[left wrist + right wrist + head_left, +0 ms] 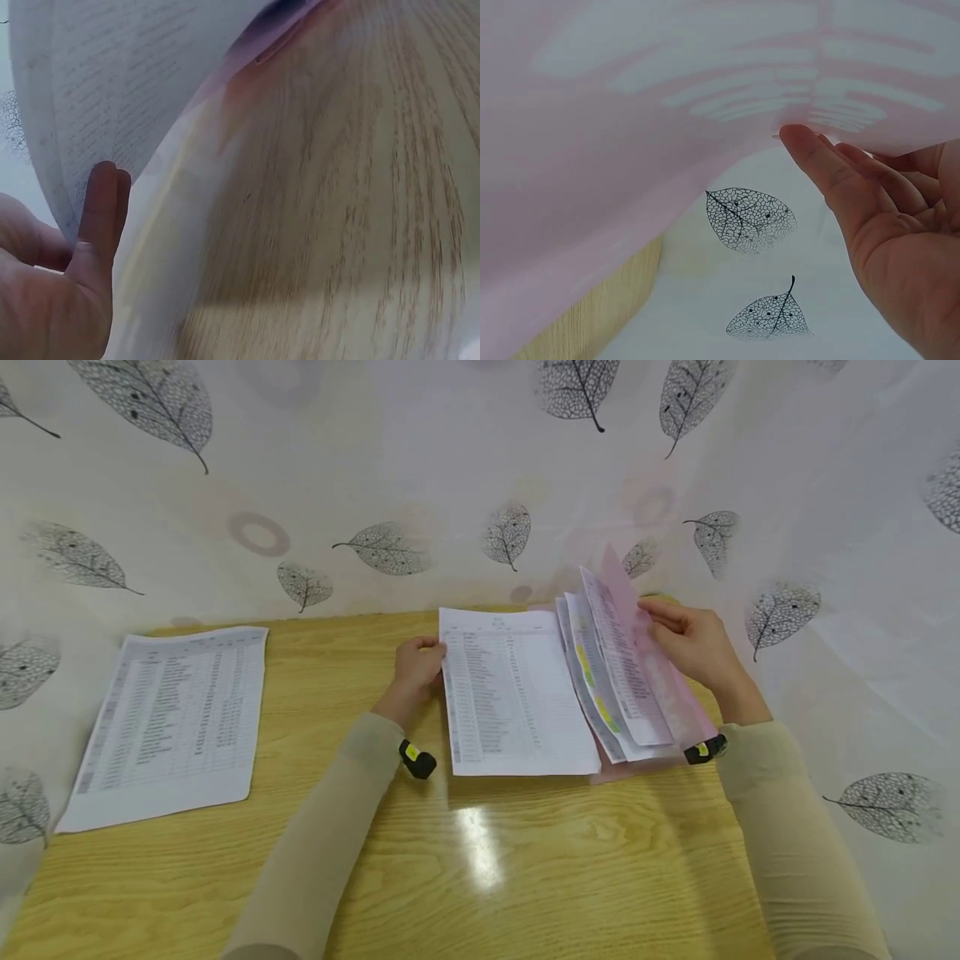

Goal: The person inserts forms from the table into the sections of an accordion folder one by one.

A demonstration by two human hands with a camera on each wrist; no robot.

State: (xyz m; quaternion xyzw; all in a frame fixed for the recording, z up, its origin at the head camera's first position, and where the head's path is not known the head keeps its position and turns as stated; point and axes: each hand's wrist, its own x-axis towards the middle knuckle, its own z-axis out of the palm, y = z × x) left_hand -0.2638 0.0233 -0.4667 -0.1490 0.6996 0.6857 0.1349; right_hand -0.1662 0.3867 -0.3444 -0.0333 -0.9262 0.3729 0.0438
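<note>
My left hand (418, 668) pinches the left edge of a white printed sheet (551, 702), which lies over the left side of a pink folder. In the left wrist view the fingers lie behind the lifted, curving paper (112, 82). My right hand (701, 647) holds the outer edge of the raised pink cover (675, 697). The cover tilts up together with several inner sheets (615, 652), some marked with yellow highlighter. From the right wrist view, the fingertips are right at the edge of the pink cover (615, 180).
Another printed sheet (176, 718) lies flat on the wooden table (525, 877) at the left. A white curtain with a leaf pattern (420, 460) hangs behind the table and along its right side.
</note>
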